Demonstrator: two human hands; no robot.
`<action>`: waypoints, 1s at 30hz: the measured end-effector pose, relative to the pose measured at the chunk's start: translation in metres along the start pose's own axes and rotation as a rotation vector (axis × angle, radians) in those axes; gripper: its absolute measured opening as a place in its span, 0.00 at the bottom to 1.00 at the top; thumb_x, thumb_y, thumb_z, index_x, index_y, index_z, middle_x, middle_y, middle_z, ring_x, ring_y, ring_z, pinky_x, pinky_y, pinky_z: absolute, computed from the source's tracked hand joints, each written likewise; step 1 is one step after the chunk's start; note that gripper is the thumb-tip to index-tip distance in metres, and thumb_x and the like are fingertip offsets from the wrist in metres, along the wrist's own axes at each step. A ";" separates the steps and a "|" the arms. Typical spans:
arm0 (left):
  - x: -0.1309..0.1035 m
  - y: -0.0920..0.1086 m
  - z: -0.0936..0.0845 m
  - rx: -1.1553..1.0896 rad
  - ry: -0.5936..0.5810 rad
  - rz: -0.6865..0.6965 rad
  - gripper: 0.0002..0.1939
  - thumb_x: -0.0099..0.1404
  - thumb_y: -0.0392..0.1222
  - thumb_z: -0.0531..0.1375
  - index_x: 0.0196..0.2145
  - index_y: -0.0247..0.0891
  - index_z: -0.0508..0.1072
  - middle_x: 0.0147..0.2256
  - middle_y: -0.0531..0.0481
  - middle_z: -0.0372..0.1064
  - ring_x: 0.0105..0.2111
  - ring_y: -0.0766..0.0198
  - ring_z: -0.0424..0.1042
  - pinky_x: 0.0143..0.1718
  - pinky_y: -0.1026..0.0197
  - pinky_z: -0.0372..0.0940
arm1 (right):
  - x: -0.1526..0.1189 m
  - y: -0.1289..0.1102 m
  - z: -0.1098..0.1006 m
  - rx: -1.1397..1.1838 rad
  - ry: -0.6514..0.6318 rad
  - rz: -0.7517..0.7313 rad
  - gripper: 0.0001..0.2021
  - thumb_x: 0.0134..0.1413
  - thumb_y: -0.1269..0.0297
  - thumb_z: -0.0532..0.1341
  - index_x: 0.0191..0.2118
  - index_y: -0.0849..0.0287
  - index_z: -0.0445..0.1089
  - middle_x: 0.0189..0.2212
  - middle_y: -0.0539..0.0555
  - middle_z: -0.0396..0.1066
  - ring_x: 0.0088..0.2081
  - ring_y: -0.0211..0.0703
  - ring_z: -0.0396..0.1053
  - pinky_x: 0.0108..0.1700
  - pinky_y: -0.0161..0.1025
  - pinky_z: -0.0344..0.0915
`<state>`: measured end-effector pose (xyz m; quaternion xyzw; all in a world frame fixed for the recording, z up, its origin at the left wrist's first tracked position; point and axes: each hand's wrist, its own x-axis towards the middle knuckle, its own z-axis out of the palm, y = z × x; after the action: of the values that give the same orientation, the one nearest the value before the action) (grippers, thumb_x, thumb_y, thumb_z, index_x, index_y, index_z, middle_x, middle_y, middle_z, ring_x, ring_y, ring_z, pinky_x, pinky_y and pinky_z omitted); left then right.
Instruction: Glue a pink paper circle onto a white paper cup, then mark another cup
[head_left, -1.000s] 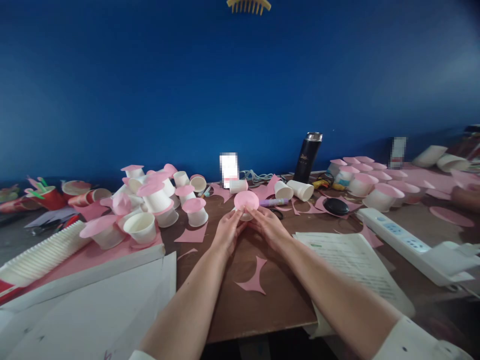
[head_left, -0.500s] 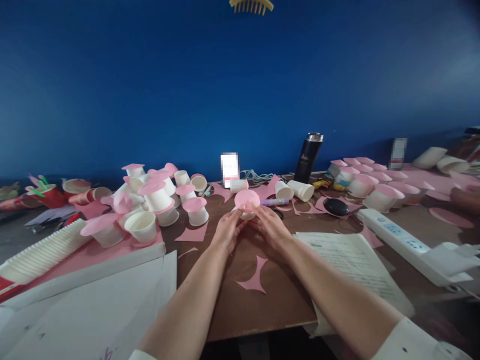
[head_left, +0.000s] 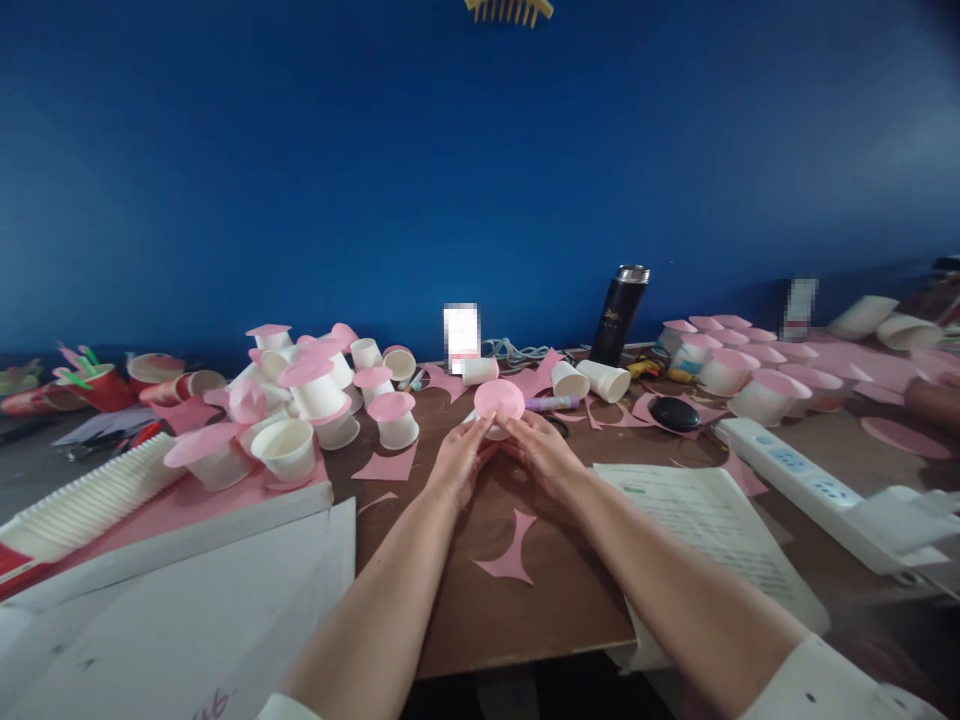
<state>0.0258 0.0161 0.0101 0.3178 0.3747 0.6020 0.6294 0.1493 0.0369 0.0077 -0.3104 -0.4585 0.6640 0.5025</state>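
Observation:
At the middle of the table, a white paper cup [head_left: 498, 433] has a pink paper disc [head_left: 501, 395] lying over its upward end. My left hand [head_left: 460, 462] and my right hand [head_left: 546, 458] close round it from both sides, thumbs resting on the disc's near edge. Most of the cup is hidden behind the fingers. A pink paper scrap [head_left: 513, 556] with curved edges lies between my forearms. Behind the disc rests another white cup [head_left: 481, 372] on its side, and a purple tube-like stick [head_left: 552, 403] lies just to the right.
Several disc-topped cups [head_left: 393, 420] crowd the left, beside a long stack of cups [head_left: 97, 495]. On the right are a power strip [head_left: 795, 468], printed sheets [head_left: 697, 530] and more disc-topped cups [head_left: 761, 400]. A black flask [head_left: 619, 315] leans at the blue wall.
My thumbs have shifted a little on the near edge of the disc, with both hands staying round the cup. The whole view has moved slightly.

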 end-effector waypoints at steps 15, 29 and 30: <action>0.003 0.001 -0.004 -0.026 0.037 -0.048 0.19 0.51 0.48 0.67 0.39 0.35 0.76 0.38 0.43 0.74 0.35 0.63 0.72 0.39 0.62 0.67 | -0.002 -0.005 0.001 0.029 0.010 0.022 0.14 0.45 0.57 0.68 0.39 0.56 0.74 0.38 0.53 0.76 0.41 0.45 0.73 0.45 0.38 0.68; 0.004 0.001 -0.003 -0.026 0.066 -0.048 0.20 0.49 0.49 0.69 0.36 0.33 0.77 0.36 0.43 0.74 0.36 0.63 0.72 0.41 0.62 0.65 | -0.002 -0.002 -0.002 -0.002 0.006 0.046 0.15 0.47 0.57 0.67 0.40 0.56 0.73 0.39 0.54 0.76 0.41 0.45 0.73 0.42 0.37 0.69; 0.003 0.001 -0.002 -0.034 0.069 -0.045 0.19 0.49 0.48 0.69 0.36 0.33 0.77 0.36 0.44 0.75 0.37 0.63 0.72 0.41 0.62 0.65 | -0.002 -0.002 -0.001 -0.002 0.003 0.041 0.15 0.47 0.57 0.67 0.40 0.56 0.73 0.39 0.54 0.76 0.41 0.45 0.73 0.42 0.38 0.69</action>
<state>0.0230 0.0195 0.0095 0.2774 0.3929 0.6046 0.6349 0.1518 0.0354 0.0086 -0.3212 -0.4520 0.6733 0.4890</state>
